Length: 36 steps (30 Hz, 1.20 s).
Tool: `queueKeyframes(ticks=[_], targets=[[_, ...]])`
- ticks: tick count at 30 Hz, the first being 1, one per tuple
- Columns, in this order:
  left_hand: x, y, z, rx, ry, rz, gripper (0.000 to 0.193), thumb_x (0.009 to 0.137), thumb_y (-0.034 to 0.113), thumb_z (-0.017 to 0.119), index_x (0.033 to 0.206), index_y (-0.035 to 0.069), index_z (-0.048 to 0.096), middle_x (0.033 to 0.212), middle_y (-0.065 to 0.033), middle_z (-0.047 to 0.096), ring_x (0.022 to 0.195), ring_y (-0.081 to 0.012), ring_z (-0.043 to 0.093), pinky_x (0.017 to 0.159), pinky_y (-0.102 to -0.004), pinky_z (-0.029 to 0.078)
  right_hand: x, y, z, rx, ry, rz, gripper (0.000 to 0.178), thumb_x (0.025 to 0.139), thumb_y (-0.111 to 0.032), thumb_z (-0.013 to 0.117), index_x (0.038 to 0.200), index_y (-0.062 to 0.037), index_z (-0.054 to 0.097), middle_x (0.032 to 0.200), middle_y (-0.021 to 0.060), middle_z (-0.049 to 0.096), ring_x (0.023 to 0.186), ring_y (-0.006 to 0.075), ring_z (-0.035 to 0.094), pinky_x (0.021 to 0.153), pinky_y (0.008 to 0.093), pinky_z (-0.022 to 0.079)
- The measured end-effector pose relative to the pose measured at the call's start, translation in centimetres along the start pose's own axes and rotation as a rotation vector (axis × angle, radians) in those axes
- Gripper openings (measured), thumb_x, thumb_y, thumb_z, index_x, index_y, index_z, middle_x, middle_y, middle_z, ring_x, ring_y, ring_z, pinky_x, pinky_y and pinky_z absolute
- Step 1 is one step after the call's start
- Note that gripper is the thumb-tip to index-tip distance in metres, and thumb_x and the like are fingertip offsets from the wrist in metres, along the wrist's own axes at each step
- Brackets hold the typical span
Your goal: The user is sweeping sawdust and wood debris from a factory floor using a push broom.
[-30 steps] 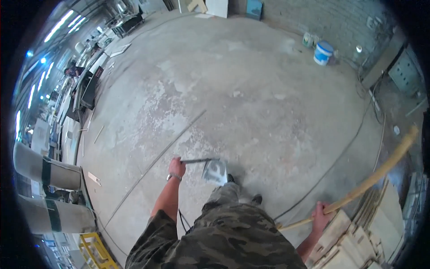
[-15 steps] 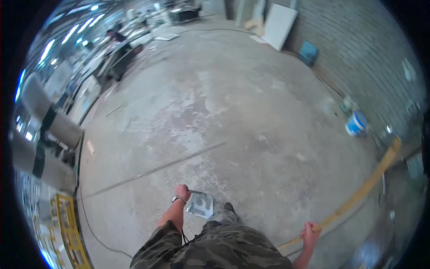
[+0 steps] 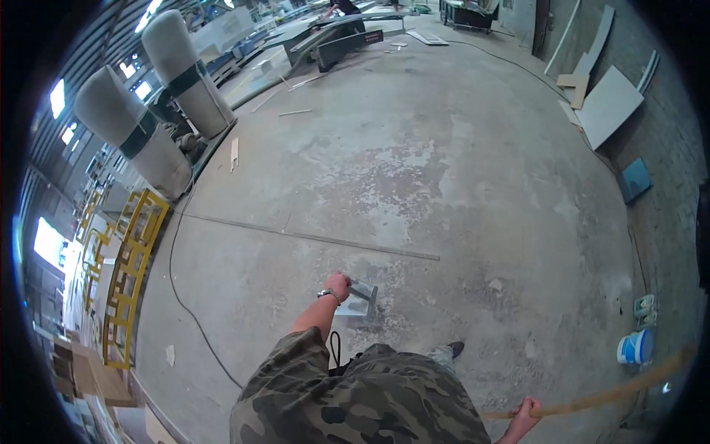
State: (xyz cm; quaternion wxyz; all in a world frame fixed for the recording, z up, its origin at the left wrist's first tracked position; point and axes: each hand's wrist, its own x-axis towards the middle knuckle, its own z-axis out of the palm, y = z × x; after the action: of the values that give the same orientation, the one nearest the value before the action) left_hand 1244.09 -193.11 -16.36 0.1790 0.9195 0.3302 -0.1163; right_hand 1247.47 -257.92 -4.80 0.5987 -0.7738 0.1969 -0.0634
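My left hand, with a bracelet on the wrist, is closed round the grey handle of a square, silvery metal pan. The pan hangs in front of me, above the concrete floor. Low on the right, my right hand grips a long tan wooden pole. From my fist the pole runs out to the right, where its far end blurs near the picture's rim. Its near end passes behind my camouflage clothing, so that end is hidden. One dark shoe shows ahead of my body.
A thin strip lies across the floor ahead. A cable snakes along the left, beside a yellow metal rack and two tall dust-collector bags. Blue-white bucket and leaning white board line the right wall. Someone is at the far machines.
My view has turned to the left, so the bags and rack stand further into the picture. The pole's outer end has dropped lower in view. Both hands keep their grips.
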Motion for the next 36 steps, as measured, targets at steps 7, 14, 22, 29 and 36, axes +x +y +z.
queueKeyframes(ticks=[7, 14, 22, 29, 36], targets=[[2.6, 7.8, 1.6, -0.067, 0.061, -0.109, 0.021, 0.077, 0.008, 0.061, 0.090, 0.017, 0.074, 0.111, -0.0169, 0.059, 0.104, -0.0341, 0.060, 0.090, -0.0392, 0.049, 14.0, -5.0, 0.6, 0.091, -0.096, 0.051, 0.016, 0.087, -0.007, 0.056, 0.073, -0.0067, 0.047, 0.053, 0.0006, 0.041, 0.043, 0.0097, 0.041, 0.042, 0.0261, 0.038], [4.3, 15.3, 2.2, -0.041, 0.091, -0.118, 0.021, 0.075, 0.008, 0.062, 0.088, 0.019, 0.075, 0.102, -0.0173, 0.062, 0.098, -0.0327, 0.062, 0.087, -0.0403, 0.050, 25.4, -6.9, 2.8, 0.086, -0.173, 0.098, 0.017, 0.086, -0.007, 0.057, 0.072, -0.0066, 0.047, 0.054, 0.0010, 0.043, 0.042, 0.0102, 0.042, 0.042, 0.0261, 0.040], [15.5, 21.8, 5.5, -0.056, -0.046, -0.150, 0.019, 0.075, 0.012, 0.064, 0.090, 0.018, 0.075, 0.104, -0.0161, 0.063, 0.102, -0.0324, 0.061, 0.088, -0.0403, 0.050, 36.3, -8.4, 7.2, 0.006, -0.168, 0.098, 0.012, 0.082, -0.005, 0.059, 0.074, -0.0041, 0.050, 0.056, 0.0010, 0.046, 0.044, 0.0096, 0.044, 0.043, 0.0252, 0.040], [25.7, 32.1, 4.1, -0.065, -0.197, -0.128, 0.025, 0.074, 0.015, 0.064, 0.097, 0.017, 0.073, 0.108, -0.0164, 0.065, 0.107, -0.0316, 0.060, 0.091, -0.0408, 0.049, 46.4, -14.1, 10.8, -0.049, -0.125, 0.027, 0.014, 0.085, -0.006, 0.057, 0.074, -0.0063, 0.048, 0.054, 0.0007, 0.043, 0.043, 0.0098, 0.043, 0.042, 0.0255, 0.039], [34.6, 36.6, 3.0, -0.094, 0.011, -0.020, 0.017, 0.071, 0.016, 0.063, 0.086, 0.012, 0.071, 0.096, -0.0175, 0.066, 0.091, -0.0355, 0.063, 0.081, -0.0438, 0.051, 54.9, -15.0, 16.3, -0.046, -0.162, -0.080, 0.014, 0.086, -0.016, 0.062, 0.082, -0.0042, 0.055, 0.063, 0.0025, 0.052, 0.050, 0.0107, 0.048, 0.045, 0.0249, 0.041]])
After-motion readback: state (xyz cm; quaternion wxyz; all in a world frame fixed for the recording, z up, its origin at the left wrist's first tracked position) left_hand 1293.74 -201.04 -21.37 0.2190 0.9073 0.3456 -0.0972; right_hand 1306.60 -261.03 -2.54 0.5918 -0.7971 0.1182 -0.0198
